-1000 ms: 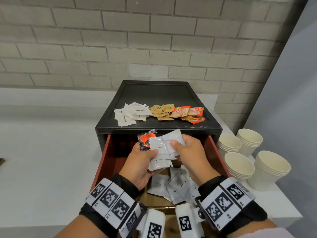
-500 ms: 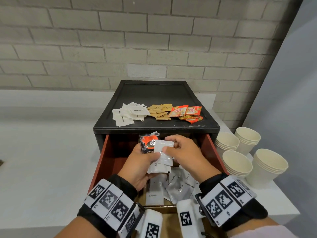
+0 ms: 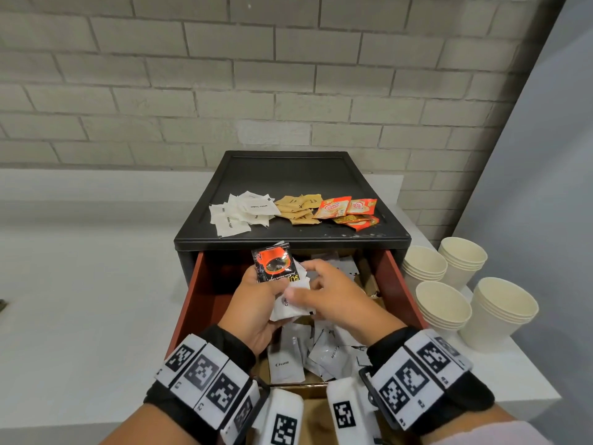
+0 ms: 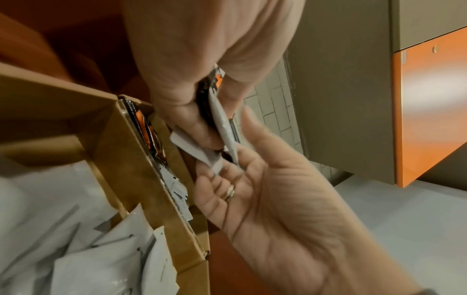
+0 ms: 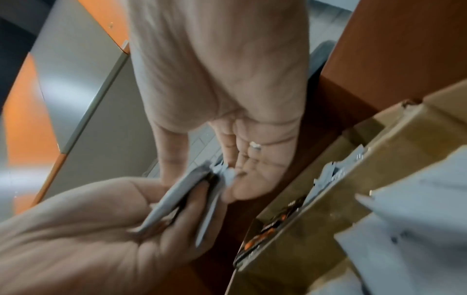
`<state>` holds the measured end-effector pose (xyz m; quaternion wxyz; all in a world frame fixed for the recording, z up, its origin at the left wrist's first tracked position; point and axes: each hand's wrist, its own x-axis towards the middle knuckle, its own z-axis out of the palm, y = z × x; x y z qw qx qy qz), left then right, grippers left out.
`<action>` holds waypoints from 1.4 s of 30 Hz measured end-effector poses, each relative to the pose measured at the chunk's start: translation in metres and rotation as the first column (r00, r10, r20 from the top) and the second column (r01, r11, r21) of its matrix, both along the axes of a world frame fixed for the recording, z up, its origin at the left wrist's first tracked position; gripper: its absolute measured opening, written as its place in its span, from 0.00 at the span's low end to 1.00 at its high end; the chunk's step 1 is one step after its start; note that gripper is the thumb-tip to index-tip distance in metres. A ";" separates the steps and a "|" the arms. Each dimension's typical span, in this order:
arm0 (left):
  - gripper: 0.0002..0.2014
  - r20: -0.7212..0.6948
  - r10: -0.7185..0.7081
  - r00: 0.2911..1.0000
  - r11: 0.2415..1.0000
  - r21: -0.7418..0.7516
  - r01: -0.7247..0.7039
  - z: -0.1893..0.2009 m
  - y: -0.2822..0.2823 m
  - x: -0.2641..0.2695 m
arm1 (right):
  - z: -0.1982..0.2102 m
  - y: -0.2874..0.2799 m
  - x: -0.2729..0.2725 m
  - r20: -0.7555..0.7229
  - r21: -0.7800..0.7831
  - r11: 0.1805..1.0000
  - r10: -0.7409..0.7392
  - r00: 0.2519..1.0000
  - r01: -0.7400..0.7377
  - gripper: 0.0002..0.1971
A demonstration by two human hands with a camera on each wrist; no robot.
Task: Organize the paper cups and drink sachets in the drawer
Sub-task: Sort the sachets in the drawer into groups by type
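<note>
Over the open red-brown drawer (image 3: 192, 300), my left hand (image 3: 263, 293) grips a small bundle of sachets. A black-and-orange coffee sachet (image 3: 272, 263) sits on top, with white sachets (image 3: 288, 308) below it. My right hand (image 3: 330, 293) pinches one of those white sachets with thumb and fingers. The left wrist view shows the bundle (image 4: 222, 119) edge-on in my left hand (image 4: 202, 59), with the right hand (image 4: 265, 189) just below. In the right wrist view my right hand's fingertips (image 5: 235, 179) meet the white sachets (image 5: 177, 195). Loose white "Cream" sachets (image 3: 285, 358) lie in the drawer.
Cardboard dividers (image 4: 141, 149) split the drawer, and more black-and-orange sachets stand in one slot. On the black cabinet top (image 3: 298, 175) lie piles of white sugar sachets (image 3: 240, 211), brown sachets (image 3: 300, 208) and orange creamer sachets (image 3: 348, 210). Several stacks of paper cups (image 3: 442, 303) stand at the right.
The white sachets my right hand held fanned out have been drawn down into the left hand's bundle. The black-and-orange sachet now shows in front.
</note>
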<state>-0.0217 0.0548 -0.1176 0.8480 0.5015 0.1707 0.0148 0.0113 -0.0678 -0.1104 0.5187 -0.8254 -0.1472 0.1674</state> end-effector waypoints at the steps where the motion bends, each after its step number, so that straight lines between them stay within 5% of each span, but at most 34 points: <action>1: 0.17 0.012 0.014 1.000 1.000 -0.027 -0.014 0.000 0.000 0.000 | -0.003 0.003 -0.001 -0.015 0.018 1.000 0.022 1.000 -0.021 0.20; 7: 0.14 -0.018 0.141 0.990 0.990 -0.019 -0.142 -0.001 0.003 0.003 | -0.005 -0.005 0.007 0.004 -0.038 0.998 0.050 0.999 -0.050 0.21; 10: 0.15 -0.081 0.189 0.979 0.982 0.009 -0.189 -0.004 0.008 0.005 | -0.002 -0.016 0.016 0.013 -0.104 0.987 -0.118 0.993 0.119 0.10; 15: 0.18 -0.118 0.163 0.980 0.986 -0.008 -0.165 -0.006 0.007 0.004 | -0.002 -0.027 0.029 -0.011 -0.025 0.908 -0.419 0.908 0.419 0.12; 18: 0.18 -0.123 0.113 0.986 0.993 -0.030 -0.118 -0.005 0.006 0.003 | -0.004 -0.024 0.027 0.003 -0.050 0.925 -0.378 0.926 0.378 0.19; 22: 0.13 -0.118 0.019 0.993 1.000 0.007 -0.018 -0.003 0.003 0.002 | -0.001 -0.012 0.015 -0.088 0.120 0.985 -0.114 0.990 0.124 0.17; 26: 0.12 -0.130 -0.094 0.987 0.994 0.034 0.100 -0.003 -0.001 0.000 | -0.014 0.000 0.010 0.119 0.058 0.997 0.042 0.992 -0.049 0.29; 30: 0.07 -0.150 -0.116 0.982 0.993 0.006 0.118 -0.003 -0.003 -0.001 | -0.018 0.003 0.010 0.237 0.031 0.999 -0.038 0.971 0.031 0.17; 33: 0.08 -0.153 -0.091 0.984 0.995 0.019 0.095 -0.002 -0.002 0.000 | -0.015 0.004 0.011 0.192 0.065 0.992 -0.116 0.975 0.105 0.06; 38: 0.12 -0.165 0.026 0.986 0.997 0.082 -0.012 -0.007 0.003 0.002 | -0.012 -0.001 0.019 -0.049 0.169 0.937 -0.301 0.952 0.305 0.11; 42: 0.11 -0.182 0.067 0.981 0.992 0.120 -0.046 -0.008 0.004 0.003 | -0.008 -0.005 0.017 -0.127 0.228 0.929 -0.268 0.955 0.291 0.09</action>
